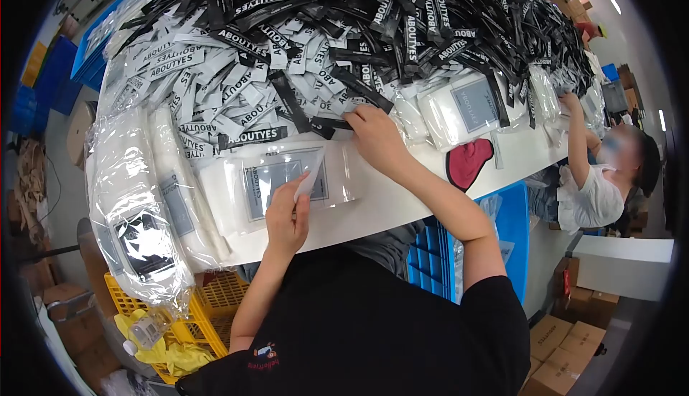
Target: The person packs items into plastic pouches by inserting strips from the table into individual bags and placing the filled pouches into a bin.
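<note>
My left hand [286, 218] is closed on a slim white sachet [310, 179], which stands up slantwise from the fingers. Under it on the table lies a clear plastic bag [341, 173] of white contents with a grey ABOUTYES label [262, 184]. My right hand [378, 140] is at the near edge of the sachet pile, its fingers bent and pinched at the end of a black sachet [332, 122]. Around it, white sachets [237, 84] and black sachets [423, 15] are heaped together, many printed ABOUTYES.
Filled clear bags lie at the left [129, 180] and right [459, 112]. A maroon cloth piece [470, 164] lies at the table [373, 209] edge. Below are a yellow crate [215, 303], a blue bin [513, 231] and cartons [567, 346]. Another person [596, 188] works at the right.
</note>
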Demonstrator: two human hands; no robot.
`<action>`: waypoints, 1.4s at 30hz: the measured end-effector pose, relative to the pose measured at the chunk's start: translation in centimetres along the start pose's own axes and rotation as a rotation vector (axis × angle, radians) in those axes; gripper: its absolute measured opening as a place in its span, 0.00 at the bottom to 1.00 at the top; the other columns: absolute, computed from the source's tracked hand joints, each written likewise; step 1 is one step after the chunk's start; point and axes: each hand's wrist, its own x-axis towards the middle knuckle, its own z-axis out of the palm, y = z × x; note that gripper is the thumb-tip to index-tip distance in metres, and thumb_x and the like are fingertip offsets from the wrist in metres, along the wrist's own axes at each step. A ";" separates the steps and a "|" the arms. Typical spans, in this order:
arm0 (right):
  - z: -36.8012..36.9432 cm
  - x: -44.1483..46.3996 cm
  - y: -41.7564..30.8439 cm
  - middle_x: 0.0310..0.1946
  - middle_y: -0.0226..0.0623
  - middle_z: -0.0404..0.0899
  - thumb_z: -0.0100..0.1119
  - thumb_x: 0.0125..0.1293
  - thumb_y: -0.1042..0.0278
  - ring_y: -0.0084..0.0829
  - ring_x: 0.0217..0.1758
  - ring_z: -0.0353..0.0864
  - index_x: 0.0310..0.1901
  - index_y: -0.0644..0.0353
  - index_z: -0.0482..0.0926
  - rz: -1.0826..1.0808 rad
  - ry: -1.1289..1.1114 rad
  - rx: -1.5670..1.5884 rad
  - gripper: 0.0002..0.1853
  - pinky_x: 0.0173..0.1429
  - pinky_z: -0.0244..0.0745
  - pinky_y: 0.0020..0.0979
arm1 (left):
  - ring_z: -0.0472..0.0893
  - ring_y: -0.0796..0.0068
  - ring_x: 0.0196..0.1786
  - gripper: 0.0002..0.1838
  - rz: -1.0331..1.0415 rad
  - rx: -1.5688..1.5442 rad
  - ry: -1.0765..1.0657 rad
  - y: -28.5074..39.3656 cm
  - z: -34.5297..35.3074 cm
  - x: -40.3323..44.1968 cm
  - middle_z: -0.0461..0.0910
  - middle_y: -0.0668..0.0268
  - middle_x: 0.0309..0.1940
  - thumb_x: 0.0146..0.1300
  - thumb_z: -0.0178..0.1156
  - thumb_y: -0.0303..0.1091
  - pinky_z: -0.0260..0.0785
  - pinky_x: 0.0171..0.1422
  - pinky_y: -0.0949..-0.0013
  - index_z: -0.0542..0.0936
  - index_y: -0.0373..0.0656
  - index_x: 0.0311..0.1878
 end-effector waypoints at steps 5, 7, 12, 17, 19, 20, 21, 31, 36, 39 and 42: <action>-3.3 -1.5 0.2 0.39 0.42 0.74 0.58 0.51 0.76 0.43 0.45 0.74 0.46 0.65 0.75 0.287 -0.225 0.066 0.17 0.49 0.69 0.40 | 0.79 0.53 0.45 0.14 -0.062 0.047 -0.081 1.6 -0.5 0.8 0.80 0.52 0.45 0.62 0.53 0.28 0.72 0.44 0.62 0.76 0.33 0.49; -1.7 -3.4 0.2 0.37 0.44 0.75 0.58 0.52 0.75 0.46 0.42 0.76 0.46 0.66 0.75 0.141 -0.037 -0.062 0.17 0.46 0.71 0.42 | 0.79 0.51 0.44 0.12 -0.094 0.087 -0.092 2.3 -0.7 1.3 0.80 0.51 0.42 0.59 0.54 0.28 0.72 0.42 0.61 0.77 0.32 0.44; 0.2 -3.3 -0.1 0.27 0.45 0.77 0.52 0.55 0.75 0.48 0.33 0.80 0.36 0.64 0.73 0.227 -0.093 -0.151 0.06 0.37 0.74 0.46 | 0.76 0.48 0.36 0.05 -0.176 0.355 -0.184 6.2 -0.9 3.3 0.76 0.49 0.28 0.53 0.54 0.26 0.68 0.37 0.54 0.75 0.33 0.31; -4.8 -5.6 -1.7 0.31 0.48 0.81 0.57 0.57 0.73 0.43 0.39 0.83 0.37 0.67 0.75 0.459 -0.112 0.271 0.08 0.41 0.76 0.36 | 0.73 0.50 0.32 0.06 -0.047 0.420 -0.201 4.8 -0.7 3.7 0.75 0.53 0.23 0.53 0.55 0.27 0.66 0.36 0.53 0.74 0.35 0.25; -5.0 -7.6 -2.9 0.32 0.45 0.82 0.59 0.57 0.73 0.39 0.39 0.83 0.39 0.67 0.76 0.522 0.242 0.634 0.09 0.42 0.75 0.33 | 0.73 0.52 0.31 0.08 -0.069 0.360 -0.221 4.1 -0.6 3.5 0.75 0.55 0.24 0.53 0.56 0.28 0.66 0.36 0.55 0.74 0.36 0.22; -4.6 -7.9 -2.4 0.32 0.44 0.82 0.59 0.58 0.73 0.37 0.38 0.83 0.40 0.67 0.77 0.459 0.261 0.633 0.10 0.42 0.75 0.31 | 0.72 0.52 0.30 0.09 -0.065 0.346 -0.203 3.9 -0.5 3.4 0.74 0.55 0.23 0.53 0.56 0.28 0.65 0.35 0.56 0.74 0.36 0.20; -4.0 -8.3 -2.0 0.31 0.42 0.82 0.60 0.58 0.73 0.34 0.38 0.83 0.41 0.66 0.77 0.401 0.283 0.631 0.10 0.42 0.74 0.30 | 0.72 0.53 0.30 0.10 -0.059 0.332 -0.190 3.8 -0.4 3.3 0.74 0.56 0.22 0.53 0.56 0.28 0.65 0.35 0.56 0.73 0.36 0.19; -2.5 -9.3 -3.3 0.20 0.29 0.73 0.61 0.60 0.77 0.20 0.23 0.73 0.43 0.68 0.75 0.564 0.559 0.917 0.10 0.31 0.69 0.22 | 0.66 0.71 0.19 0.16 -0.267 -0.036 -0.165 5.4 -2.5 1.7 0.68 0.59 0.17 0.62 0.59 0.32 0.57 0.25 0.69 0.73 0.31 0.23; -2.7 -9.5 -5.6 0.23 0.26 0.72 0.63 0.56 0.79 0.17 0.26 0.69 0.43 0.67 0.75 0.404 0.752 0.790 0.12 0.34 0.65 0.21 | 0.64 0.74 0.17 0.18 -0.263 -0.033 -0.258 6.3 -2.1 0.9 0.68 0.60 0.16 0.62 0.61 0.34 0.56 0.23 0.69 0.72 0.31 0.21; 0.4 -10.7 -5.3 0.23 0.31 0.74 0.58 0.62 0.78 0.19 0.25 0.72 0.42 0.68 0.76 0.444 0.650 0.860 0.08 0.32 0.67 0.21 | 0.65 0.74 0.16 0.18 -0.204 -0.063 -0.267 6.6 -1.9 1.3 0.69 0.60 0.15 0.62 0.61 0.34 0.56 0.22 0.69 0.72 0.32 0.20; 0.0 -11.2 -6.0 0.20 0.32 0.75 0.55 0.65 0.77 0.19 0.24 0.75 0.41 0.67 0.77 0.479 0.761 0.799 0.05 0.30 0.69 0.21 | 0.66 0.74 0.16 0.18 -0.208 -0.122 -0.274 7.0 -1.4 1.0 0.70 0.60 0.15 0.62 0.61 0.35 0.56 0.21 0.69 0.73 0.32 0.20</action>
